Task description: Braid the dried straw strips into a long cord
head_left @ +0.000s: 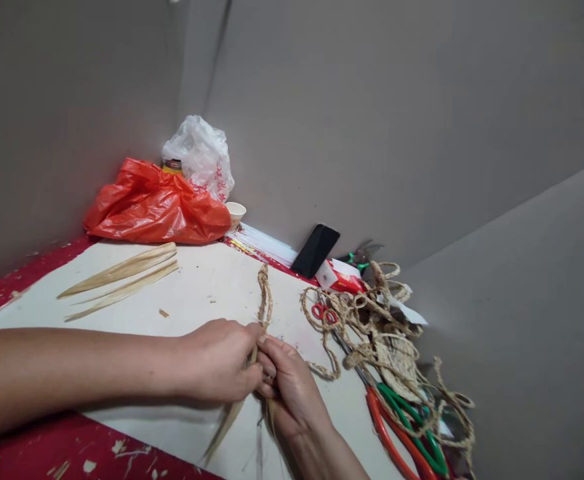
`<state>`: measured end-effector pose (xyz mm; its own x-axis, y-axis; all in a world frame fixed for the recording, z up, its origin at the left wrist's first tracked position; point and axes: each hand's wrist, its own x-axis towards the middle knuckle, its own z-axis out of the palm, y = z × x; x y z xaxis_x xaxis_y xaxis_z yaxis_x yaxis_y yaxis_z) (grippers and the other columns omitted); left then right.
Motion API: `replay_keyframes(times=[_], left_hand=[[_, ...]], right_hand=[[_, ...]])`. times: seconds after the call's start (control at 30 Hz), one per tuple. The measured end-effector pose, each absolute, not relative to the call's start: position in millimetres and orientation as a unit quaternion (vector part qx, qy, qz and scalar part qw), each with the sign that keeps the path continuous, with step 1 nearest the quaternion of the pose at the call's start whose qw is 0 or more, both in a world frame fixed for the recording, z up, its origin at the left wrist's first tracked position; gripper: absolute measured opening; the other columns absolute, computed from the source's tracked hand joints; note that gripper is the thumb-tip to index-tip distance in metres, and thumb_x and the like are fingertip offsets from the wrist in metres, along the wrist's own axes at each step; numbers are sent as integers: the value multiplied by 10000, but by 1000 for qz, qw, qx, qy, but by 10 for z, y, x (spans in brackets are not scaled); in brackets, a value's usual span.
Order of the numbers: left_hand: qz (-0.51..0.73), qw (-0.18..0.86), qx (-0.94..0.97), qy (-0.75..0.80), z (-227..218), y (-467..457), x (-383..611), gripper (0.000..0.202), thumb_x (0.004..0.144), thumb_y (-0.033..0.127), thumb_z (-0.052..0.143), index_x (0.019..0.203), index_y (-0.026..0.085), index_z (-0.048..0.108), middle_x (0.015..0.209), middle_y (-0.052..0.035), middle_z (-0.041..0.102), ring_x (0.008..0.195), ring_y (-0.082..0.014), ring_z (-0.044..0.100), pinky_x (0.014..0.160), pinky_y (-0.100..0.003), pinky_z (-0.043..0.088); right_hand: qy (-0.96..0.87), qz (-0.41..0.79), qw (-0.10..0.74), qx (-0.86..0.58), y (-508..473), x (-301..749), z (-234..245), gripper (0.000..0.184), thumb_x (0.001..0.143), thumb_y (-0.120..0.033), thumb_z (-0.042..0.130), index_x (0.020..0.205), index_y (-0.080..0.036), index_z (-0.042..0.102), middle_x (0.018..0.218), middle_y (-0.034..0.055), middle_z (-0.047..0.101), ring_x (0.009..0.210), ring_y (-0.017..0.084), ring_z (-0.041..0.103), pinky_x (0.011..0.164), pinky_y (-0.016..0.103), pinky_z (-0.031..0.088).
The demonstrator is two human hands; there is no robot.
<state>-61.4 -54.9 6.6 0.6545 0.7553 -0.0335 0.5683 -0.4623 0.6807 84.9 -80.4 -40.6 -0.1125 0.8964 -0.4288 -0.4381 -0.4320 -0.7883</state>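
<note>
My left hand (227, 360) and my right hand (292, 387) meet over the white sheet, both closed on one braided straw cord (265, 293). The finished-looking braid forms a narrow loop that stretches away from my fingertips across the sheet. Loose dry husk strips (228, 427) hang toward me from below my left hand, and thinner strands hang by my right. My fingers hide the spot where strips and braid join. To the left lie separate flat husk strips (122, 273), pale tan, side by side.
A heap of braided cord (397, 353) lies at the right, with red-handled scissors (325, 312) and red and green handled tools (397, 427) among it. A phone (316, 250) leans at the wall. Behind stand a red plastic bag (157, 207), white bag (199, 153) and paper cup (236, 213).
</note>
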Motion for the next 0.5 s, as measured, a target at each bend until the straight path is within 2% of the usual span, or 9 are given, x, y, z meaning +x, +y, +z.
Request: replay_keyframes(times=[0.1, 0.2, 0.3, 0.37, 0.5], left_hand=[[177, 346, 831, 398, 126, -430, -664, 208, 765, 239, 425, 765, 172, 622, 677, -53, 626, 601, -162, 536, 560, -246, 340], [241, 375, 801, 399, 77, -312, -666, 197, 743, 207, 434, 771, 169, 625, 743, -38, 636, 679, -150, 539, 623, -239, 356], [183, 537, 724, 392, -67, -267, -612, 232, 759, 215, 391, 853, 155, 595, 681, -12, 603, 584, -121, 505, 575, -228, 361], [146, 607, 681, 383, -163, -269, -575, 231, 763, 212, 360, 813, 146, 575, 592, 16, 542, 496, -99, 438, 527, -219, 342], [178, 557, 718, 378, -252, -268, -567, 188, 730, 239, 426, 673, 143, 578, 603, 15, 541, 556, -99, 435, 552, -212, 335]], right_hand=[[-261, 723, 458, -447, -790, 882, -374, 288, 723, -326, 682, 610, -161, 474, 401, -119, 264, 366, 17, 104, 334, 152, 79], [-275, 750, 430, -421, -776, 912, -333, 239, 742, -325, 669, 655, -143, 541, 399, -119, 258, 362, 15, 101, 336, 148, 76], [-293, 763, 400, -414, -758, 952, -302, 232, 755, -337, 659, 690, -129, 577, 400, -117, 269, 360, 12, 105, 341, 145, 80], [-306, 767, 379, -418, -746, 986, -296, 250, 756, -349, 657, 677, -127, 577, 397, -114, 281, 355, 11, 114, 343, 149, 83], [-341, 756, 342, -441, -729, 1048, -318, 268, 741, -381, 664, 686, -129, 589, 386, -109, 315, 338, 18, 148, 341, 166, 94]])
